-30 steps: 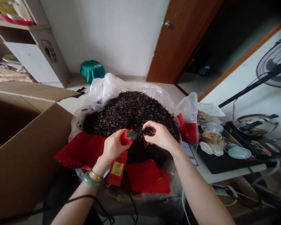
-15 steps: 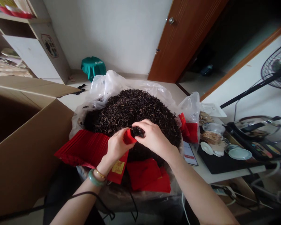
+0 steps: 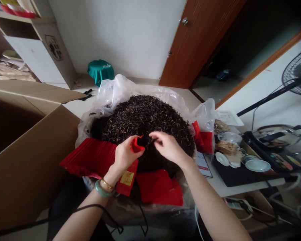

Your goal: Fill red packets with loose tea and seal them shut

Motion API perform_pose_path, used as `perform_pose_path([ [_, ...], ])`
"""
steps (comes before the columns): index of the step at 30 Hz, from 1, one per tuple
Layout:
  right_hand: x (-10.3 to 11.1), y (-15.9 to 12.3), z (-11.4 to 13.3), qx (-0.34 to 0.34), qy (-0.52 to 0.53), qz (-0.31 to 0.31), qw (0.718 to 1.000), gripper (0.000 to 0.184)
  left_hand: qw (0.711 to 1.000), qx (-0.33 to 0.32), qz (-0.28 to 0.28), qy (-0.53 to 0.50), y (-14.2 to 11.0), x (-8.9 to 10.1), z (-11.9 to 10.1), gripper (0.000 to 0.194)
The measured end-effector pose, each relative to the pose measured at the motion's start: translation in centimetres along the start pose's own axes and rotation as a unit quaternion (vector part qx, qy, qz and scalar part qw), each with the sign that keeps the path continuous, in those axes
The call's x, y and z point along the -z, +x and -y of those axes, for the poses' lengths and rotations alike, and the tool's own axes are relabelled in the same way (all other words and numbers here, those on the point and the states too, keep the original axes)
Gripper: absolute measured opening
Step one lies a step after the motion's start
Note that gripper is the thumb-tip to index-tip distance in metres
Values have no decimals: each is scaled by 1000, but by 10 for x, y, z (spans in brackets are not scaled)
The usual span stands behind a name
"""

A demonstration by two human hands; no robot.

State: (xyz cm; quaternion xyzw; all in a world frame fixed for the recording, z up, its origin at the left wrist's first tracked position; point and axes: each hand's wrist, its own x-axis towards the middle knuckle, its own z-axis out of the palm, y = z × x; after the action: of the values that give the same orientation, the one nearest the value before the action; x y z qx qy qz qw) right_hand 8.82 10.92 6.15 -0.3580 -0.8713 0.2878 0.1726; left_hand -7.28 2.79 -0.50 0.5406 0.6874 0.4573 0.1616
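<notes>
My left hand [image 3: 124, 153] is wrapped round a small red packet [image 3: 134, 146], whose mouth is spread and faces up and to the right. Dark leaves that look like loose tea show inside that mouth. Just to the right, my right hand [image 3: 169, 147] hovers over the mound of tea leaves [image 3: 147, 115], its thumb and forefinger apart. A few dark bits lie near those fingertips; whether any stick to them is hard to see. The mound fills a big clear plastic bag [image 3: 117, 88]. Below my left hand lies a red packet with a gold label [image 3: 126, 178].
A row of red packets [image 3: 87, 159] stands at the left, beside an open cardboard box [image 3: 35, 167]. Flat red packets [image 3: 158, 187] lie at the front edge. On the right are a phone [image 3: 204, 164], a tea tray [image 3: 230, 175], a glass kettle [image 3: 278, 135] and a fan [image 3: 298, 73].
My right hand has drawn back to the right from the packet's mouth, and its fingers have parted from the clump of leaves. Leaves now show in the mouth; my left hand stays put.
</notes>
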Motion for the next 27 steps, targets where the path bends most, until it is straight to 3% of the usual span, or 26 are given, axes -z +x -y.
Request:
perform_pose_path([
  [2,-17,-4,-9,-24,-110,101,988,45,1000,2,-3,-2,0,1,0,44],
  [4,-36,-11,-10,-44,-193,152,968,57,1000,2,-3,-4,1,2,1,44],
  [7,-58,-19,-5,-59,-235,144,959,59,1000,3,0,-10,1,2,0,43],
  [11,-66,-18,-5,-70,-210,113,969,38,1000,0,-3,-15,1,3,0,42],
  [16,-45,-8,-19,-76,-162,83,980,21,1000,2,-3,-1,1,4,1,43],
  [19,-18,-5,-19,-63,-65,17,996,17,1000,4,0,4,1,3,2,43],
  [22,6,-1,-6,-17,36,-66,997,14,1000,3,2,3,1,2,2,42],
  [27,10,8,21,31,69,-71,995,23,1000,-1,4,2,1,0,1,41],
])
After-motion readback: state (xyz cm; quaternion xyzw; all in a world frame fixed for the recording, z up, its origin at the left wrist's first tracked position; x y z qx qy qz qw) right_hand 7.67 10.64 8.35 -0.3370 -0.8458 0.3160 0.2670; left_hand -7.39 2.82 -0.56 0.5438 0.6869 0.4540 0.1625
